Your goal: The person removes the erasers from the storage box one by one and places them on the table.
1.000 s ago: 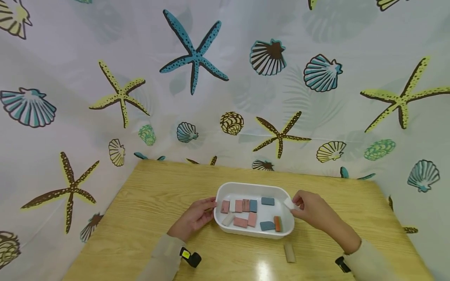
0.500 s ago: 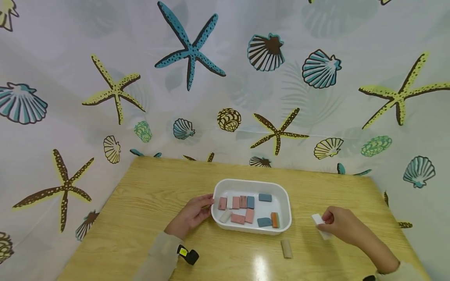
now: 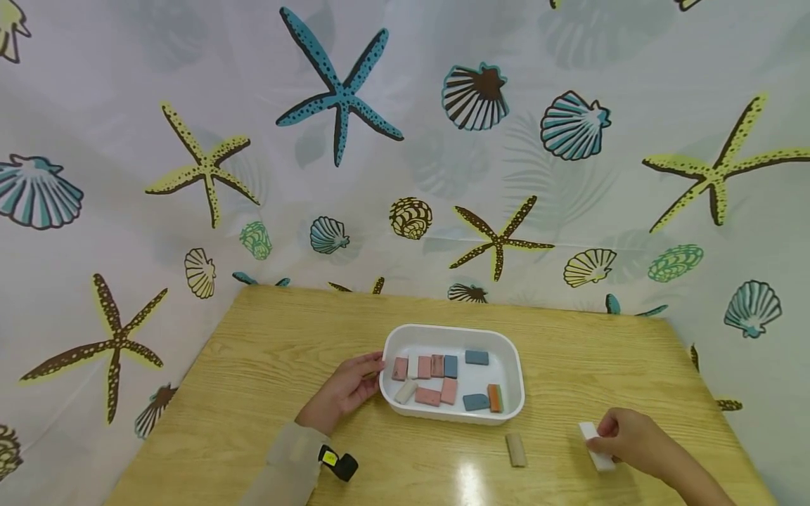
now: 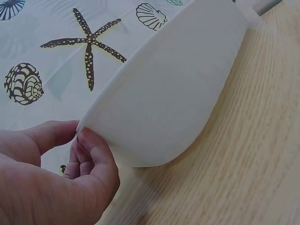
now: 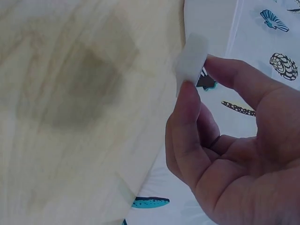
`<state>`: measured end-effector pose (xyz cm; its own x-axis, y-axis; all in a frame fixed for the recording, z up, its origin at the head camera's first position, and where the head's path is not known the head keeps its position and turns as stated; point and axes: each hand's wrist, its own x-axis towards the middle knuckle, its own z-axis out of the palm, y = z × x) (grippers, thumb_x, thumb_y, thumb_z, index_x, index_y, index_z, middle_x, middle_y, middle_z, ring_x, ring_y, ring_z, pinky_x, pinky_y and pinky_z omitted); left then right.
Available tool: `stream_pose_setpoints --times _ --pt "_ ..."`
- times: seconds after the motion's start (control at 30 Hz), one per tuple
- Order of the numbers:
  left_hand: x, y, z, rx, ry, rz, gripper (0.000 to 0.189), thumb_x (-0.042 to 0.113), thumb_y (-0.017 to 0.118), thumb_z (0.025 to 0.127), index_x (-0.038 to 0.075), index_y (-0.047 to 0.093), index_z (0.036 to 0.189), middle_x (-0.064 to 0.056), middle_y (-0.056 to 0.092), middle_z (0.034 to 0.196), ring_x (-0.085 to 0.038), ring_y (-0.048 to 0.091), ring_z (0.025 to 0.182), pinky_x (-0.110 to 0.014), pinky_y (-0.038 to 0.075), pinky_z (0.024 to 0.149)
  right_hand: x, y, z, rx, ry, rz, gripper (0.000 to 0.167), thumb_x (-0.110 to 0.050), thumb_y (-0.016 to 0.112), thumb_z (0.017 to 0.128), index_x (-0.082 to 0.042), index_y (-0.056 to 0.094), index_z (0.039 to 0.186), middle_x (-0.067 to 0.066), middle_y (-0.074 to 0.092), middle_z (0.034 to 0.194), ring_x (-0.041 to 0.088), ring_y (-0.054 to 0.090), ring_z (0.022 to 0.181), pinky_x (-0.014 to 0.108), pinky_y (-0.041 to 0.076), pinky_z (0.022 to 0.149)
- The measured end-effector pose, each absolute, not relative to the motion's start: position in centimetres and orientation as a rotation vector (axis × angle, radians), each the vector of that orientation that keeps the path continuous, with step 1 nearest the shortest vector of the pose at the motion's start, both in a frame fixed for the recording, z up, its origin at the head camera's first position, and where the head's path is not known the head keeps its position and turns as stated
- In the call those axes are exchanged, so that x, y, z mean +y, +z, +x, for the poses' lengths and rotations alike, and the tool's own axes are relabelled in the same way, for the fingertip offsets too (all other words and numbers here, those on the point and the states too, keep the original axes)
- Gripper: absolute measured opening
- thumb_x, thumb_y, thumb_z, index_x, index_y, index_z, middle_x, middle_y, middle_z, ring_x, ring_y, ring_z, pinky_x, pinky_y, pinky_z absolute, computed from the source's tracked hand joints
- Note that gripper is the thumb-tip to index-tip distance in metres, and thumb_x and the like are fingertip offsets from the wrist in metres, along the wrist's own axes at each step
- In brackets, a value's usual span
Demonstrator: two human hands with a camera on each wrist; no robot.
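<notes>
My left hand (image 3: 344, 390) pinches the left rim of a white plastic tub (image 3: 451, 414) between thumb and fingers. The left wrist view shows the thumb and a fingertip at the edge of the tub's smooth side wall (image 4: 164, 89). Inside lie several small eraser-like blocks: pink, blue, white and beige ones, plus an orange-and-green block (image 3: 495, 398). To the right of the tub, my right hand (image 3: 640, 441) pinches a white eraser (image 3: 596, 448) low over the table. In the right wrist view, the white eraser (image 5: 192, 58) sits between thumb and fingertip.
A beige block (image 3: 515, 450) lies on the wood-grain table (image 3: 304, 330), just in front of the tub's right end. White cloth (image 3: 380, 154) printed with starfish and shells stands behind the table and along both sides.
My right hand has carried the white eraser from the tub's right rim out to the right and down toward the table. My left hand has stayed at the tub's left rim.
</notes>
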<state>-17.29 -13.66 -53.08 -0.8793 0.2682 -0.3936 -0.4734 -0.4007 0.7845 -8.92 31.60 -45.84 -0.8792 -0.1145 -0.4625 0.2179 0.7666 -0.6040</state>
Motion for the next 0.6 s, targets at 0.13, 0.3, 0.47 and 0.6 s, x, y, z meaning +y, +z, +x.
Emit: stream_pose_setpoints --times 0.13,0.3,0.47,0.6 --pt "-13.7 -53.0 -17.2 1.391 2.288 -0.287 0.045 0.004 0.056 0.092 -0.005 0.042 0.134 -0.018 0.053 0.118 -0.014 0.055 0.088 -0.025 0.049 0.075 31.2 -47.0 -8.3 2.469 -0.947 0.059 0.034 -0.028 0.073 0.08 -0.001 0.053 0.083 0.006 0.054 0.073 0.019 0.056 0.065 0.033 0.049 0.059" --pt "-13.7 -52.9 -17.3 1.391 2.296 -0.286 0.046 0.005 0.056 0.092 -0.005 0.041 0.134 -0.019 0.053 0.119 -0.014 0.055 0.089 -0.025 0.049 0.076 30.4 -47.9 -8.1 2.477 -0.97 0.026 0.033 -0.027 0.073 0.079 -0.001 0.053 0.082 0.005 0.054 0.072 0.019 0.055 0.064 0.031 0.048 0.056" --pt "-13.7 -52.9 -17.2 1.402 2.286 -0.297 0.047 0.006 0.056 0.092 -0.005 0.04 0.135 -0.021 0.05 0.123 -0.014 0.054 0.087 -0.023 0.048 0.073 28.8 -49.0 -7.8 2.519 -0.956 0.061 0.031 -0.025 0.074 0.078 -0.002 0.053 0.08 0.004 0.053 0.07 0.017 0.051 0.063 0.028 0.045 0.054" --pt "-13.7 -52.9 -17.2 1.403 2.284 -0.297 0.046 0.006 0.056 0.092 -0.005 0.041 0.134 -0.022 0.049 0.124 -0.014 0.053 0.087 -0.023 0.048 0.073 27.7 -49.5 -7.6 2.549 -0.962 0.054 0.028 -0.022 0.075 0.077 -0.003 0.054 0.079 0.003 0.053 0.069 0.016 0.05 0.063 0.026 0.044 0.053"
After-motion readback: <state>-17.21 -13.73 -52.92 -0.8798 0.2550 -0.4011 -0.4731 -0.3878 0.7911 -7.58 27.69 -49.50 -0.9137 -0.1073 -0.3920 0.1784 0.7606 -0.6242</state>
